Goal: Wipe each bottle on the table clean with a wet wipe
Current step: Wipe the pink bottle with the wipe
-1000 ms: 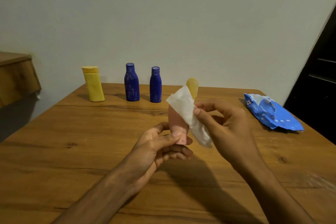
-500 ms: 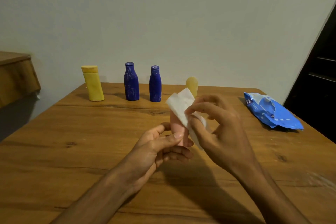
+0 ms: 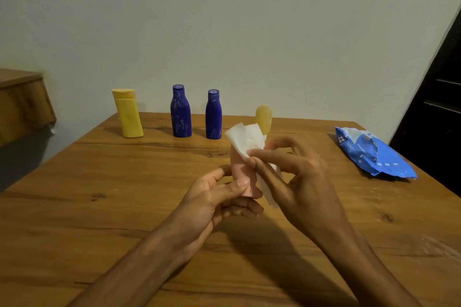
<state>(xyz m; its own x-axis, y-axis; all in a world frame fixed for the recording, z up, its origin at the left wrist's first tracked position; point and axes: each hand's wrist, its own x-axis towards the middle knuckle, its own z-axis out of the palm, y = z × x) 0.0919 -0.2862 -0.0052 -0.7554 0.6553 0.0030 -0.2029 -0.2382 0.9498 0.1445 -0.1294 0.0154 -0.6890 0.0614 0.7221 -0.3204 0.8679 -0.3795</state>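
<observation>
Your left hand (image 3: 212,203) grips the lower end of the small, plain pink bottle (image 3: 240,169), held just above the bench (image 3: 99,182). Its long axis is near upright, leaning slightly left, with the top hidden. Your right hand (image 3: 301,182) has its fingers (image 3: 269,154) pinching a white wet wipe (image 3: 245,138) against the bottle's upper part. Two blue bottles (image 3: 180,112) stand behind the pink bottle, to its left.
</observation>
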